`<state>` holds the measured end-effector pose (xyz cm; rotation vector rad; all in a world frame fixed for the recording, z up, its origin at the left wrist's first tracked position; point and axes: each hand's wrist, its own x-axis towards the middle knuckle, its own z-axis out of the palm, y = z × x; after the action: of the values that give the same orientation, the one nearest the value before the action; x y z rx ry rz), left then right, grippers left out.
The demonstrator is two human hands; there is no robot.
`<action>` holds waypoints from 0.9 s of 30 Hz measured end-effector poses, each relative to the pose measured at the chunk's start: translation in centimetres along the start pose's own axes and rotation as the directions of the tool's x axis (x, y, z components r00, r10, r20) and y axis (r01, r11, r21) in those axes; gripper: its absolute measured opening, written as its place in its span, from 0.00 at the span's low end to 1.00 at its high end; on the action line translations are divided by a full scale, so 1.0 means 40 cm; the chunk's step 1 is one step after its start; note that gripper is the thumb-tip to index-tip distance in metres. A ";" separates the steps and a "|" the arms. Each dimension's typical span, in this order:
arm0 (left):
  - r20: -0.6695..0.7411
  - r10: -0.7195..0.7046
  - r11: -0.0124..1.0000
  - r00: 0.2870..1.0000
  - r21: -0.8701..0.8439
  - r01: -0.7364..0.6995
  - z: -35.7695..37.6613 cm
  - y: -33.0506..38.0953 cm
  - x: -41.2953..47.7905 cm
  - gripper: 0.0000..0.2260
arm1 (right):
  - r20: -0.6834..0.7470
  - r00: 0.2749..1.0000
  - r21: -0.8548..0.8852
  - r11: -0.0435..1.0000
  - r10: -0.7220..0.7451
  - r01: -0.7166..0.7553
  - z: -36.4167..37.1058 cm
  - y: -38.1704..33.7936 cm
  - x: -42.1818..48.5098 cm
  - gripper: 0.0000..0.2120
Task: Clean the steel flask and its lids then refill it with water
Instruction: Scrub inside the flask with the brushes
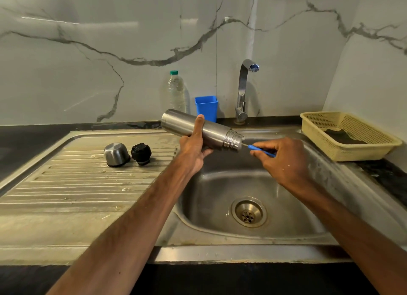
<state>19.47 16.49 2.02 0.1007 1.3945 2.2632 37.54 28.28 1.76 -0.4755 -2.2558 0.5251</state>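
My left hand grips the steel flask round its middle and holds it on its side over the sink basin, mouth pointing right. My right hand pinches the blue handle of a bottle brush; its wire stem enters the flask's mouth and the bristles are hidden inside. The steel cup lid lies upside down on the ribbed draining board. The black stopper lid stands right beside it.
A chrome tap stands behind the basin with no water running. A clear plastic bottle and a blue cup stand against the marble wall. A yellow basket holding a dark scrub pad sits at the right. The drain is open.
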 end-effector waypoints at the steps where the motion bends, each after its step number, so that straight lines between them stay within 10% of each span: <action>1: 0.008 -0.009 1.000 1.000 -0.001 0.009 0.002 -0.003 -0.003 0.23 | -0.002 1.000 -0.006 1.000 -0.015 0.015 0.004 -0.005 0.000 0.13; 15: 0.043 0.054 0.999 0.998 0.000 -0.054 0.008 0.021 -0.002 0.25 | 0.099 0.995 0.135 0.991 0.004 -0.017 -0.034 0.035 0.011 0.05; 27: 0.108 0.109 0.994 0.988 0.007 -0.110 0.000 0.034 -0.002 0.24 | 0.572 0.774 0.415 0.718 0.271 -0.559 -0.067 0.069 0.026 0.18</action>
<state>19.06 15.93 3.20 0.3052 1.3778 2.3007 39.34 31.74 2.66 -0.6084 -2.2592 1.6767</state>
